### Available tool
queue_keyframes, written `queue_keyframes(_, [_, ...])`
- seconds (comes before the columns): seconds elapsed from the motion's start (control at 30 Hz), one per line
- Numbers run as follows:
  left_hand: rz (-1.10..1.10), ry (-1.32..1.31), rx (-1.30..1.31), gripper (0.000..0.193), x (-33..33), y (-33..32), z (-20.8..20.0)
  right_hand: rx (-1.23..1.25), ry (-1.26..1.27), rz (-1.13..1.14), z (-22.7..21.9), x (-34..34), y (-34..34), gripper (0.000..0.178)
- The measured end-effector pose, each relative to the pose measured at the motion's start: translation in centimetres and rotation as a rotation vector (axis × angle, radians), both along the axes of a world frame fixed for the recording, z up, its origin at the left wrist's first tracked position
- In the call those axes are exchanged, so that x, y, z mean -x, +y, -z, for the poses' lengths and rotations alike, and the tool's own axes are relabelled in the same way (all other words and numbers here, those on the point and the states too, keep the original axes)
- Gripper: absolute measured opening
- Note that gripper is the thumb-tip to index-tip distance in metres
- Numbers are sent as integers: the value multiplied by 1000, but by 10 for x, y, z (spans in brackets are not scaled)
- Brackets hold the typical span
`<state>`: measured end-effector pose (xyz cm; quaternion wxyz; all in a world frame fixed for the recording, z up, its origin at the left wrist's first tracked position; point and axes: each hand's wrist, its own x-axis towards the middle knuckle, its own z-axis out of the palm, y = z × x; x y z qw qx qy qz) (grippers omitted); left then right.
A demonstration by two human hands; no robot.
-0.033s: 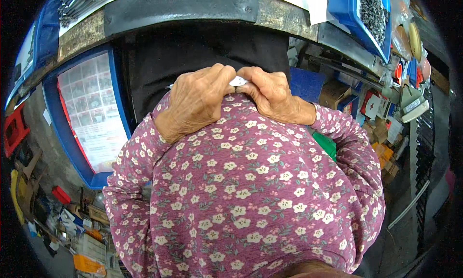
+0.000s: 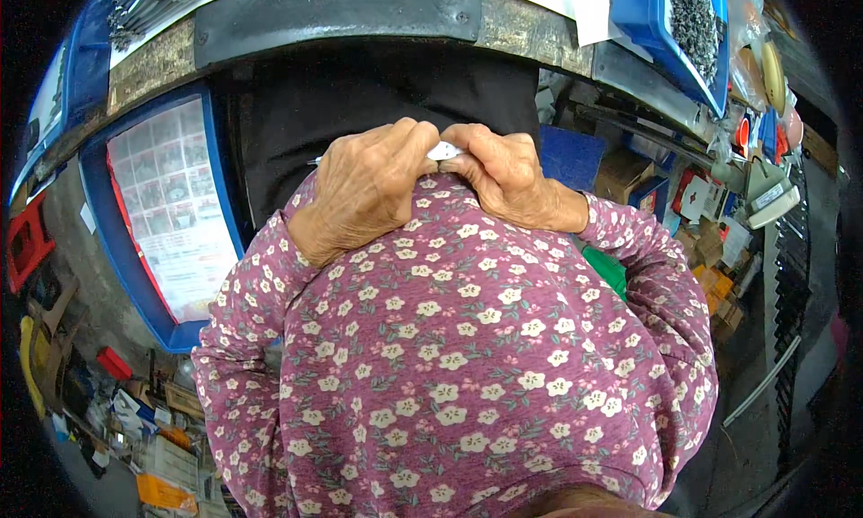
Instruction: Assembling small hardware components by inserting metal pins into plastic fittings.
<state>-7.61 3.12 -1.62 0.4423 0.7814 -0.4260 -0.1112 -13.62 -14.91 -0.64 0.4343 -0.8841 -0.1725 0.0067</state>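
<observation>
My left hand [image 2: 370, 183] and my right hand [image 2: 511, 178] meet in front of my body, knuckles up, both closed. Between their fingertips shows a small white piece [image 2: 443, 152] with a dark speck or two; its kind is not clear. Fingers of both hands pinch it. A thin pale tip [image 2: 315, 162] sticks out past the outer side of my left hand, and whether it belongs to the white piece is hidden. Beneath the hands lie my flowered purple top [image 2: 449, 338] and a black cloth [image 2: 395, 91] over the lap.
A worn workbench edge [image 2: 337, 16] runs across the front. On it at right stands a blue bin [image 2: 661, 32] of small dark parts. A blue tray [image 2: 171, 334] with a printed sheet lies at left. Boxes and clutter [image 2: 710, 212] fill the right side.
</observation>
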Motion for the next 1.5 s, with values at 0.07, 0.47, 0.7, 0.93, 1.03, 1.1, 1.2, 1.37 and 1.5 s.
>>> queue_keyframes(0.07, [2, -8, 14, 13, -1, 0, -1, 11, 12, 13, -1, 0, 2, 18])
queue_keyframes(0.47, [-34, -23, 24, 12, -2, 1, 2, 47, 6, 70, -1, -1, 4, 17])
queue_keyframes(0.7, [-48, -91, 98, 16, -4, 1, 6, 22, 30, 61, -4, -3, 4, 18])
queue_keyframes(0.93, [-85, -126, 158, 15, -4, 1, 5, 19, 2, 58, -7, -6, 4, 21])
queue_keyframes(1.03, [-87, -90, 144, 12, -2, 3, 4, 8, 5, 66, -4, -4, 4, 21])
queue_keyframes(1.1, [-84, -124, 137, 13, -2, 3, 6, 11, 25, 60, -5, -6, 4, 21])
queue_keyframes(1.2, [-74, -147, 140, 15, -3, 4, 9, -1, 63, 57, -7, -6, 3, 21])
queue_keyframes(1.37, [-83, -198, 134, 9, -6, 1, 11, 5, 83, 62, -7, -9, 2, 21])
queue_keyframes(1.5, [-53, -141, 161, 15, -9, 1, 7, -42, 124, 87, -8, -9, 2, 21])
